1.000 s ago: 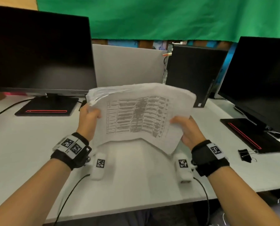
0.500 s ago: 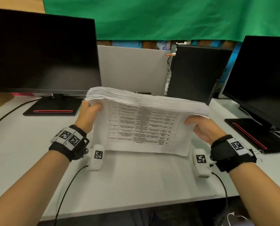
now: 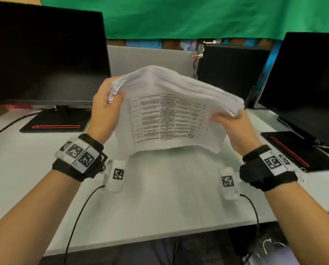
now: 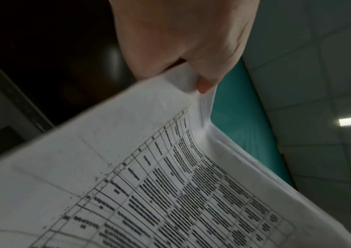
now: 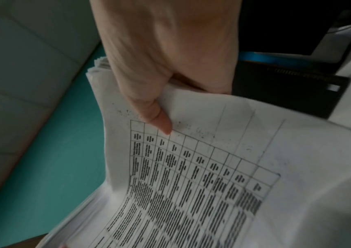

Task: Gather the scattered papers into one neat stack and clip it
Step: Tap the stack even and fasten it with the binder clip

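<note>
A thick stack of white papers (image 3: 169,115), its top sheet printed with a table, hangs above the grey desk (image 3: 159,197), bowed upward in the middle. My left hand (image 3: 106,108) grips its left end, thumb on the printed side. My right hand (image 3: 230,125) grips the right end. In the left wrist view the left hand (image 4: 183,55) pinches the stack (image 4: 149,184) at a corner. In the right wrist view the right hand (image 5: 159,83) has its thumb pressed on the top sheet (image 5: 191,176). No clip is visible.
A black monitor (image 3: 45,54) stands at the left, its base (image 3: 54,123) on the desk. Another monitor (image 3: 303,83) and base (image 3: 297,150) stand at the right. A black computer tower (image 3: 230,71) and a grey panel (image 3: 146,60) are behind the stack.
The stack was held flat half a second ago; now both hands have pushed its ends inward and it arches upward. A binder clip seen at the right a second ago is out of sight.
</note>
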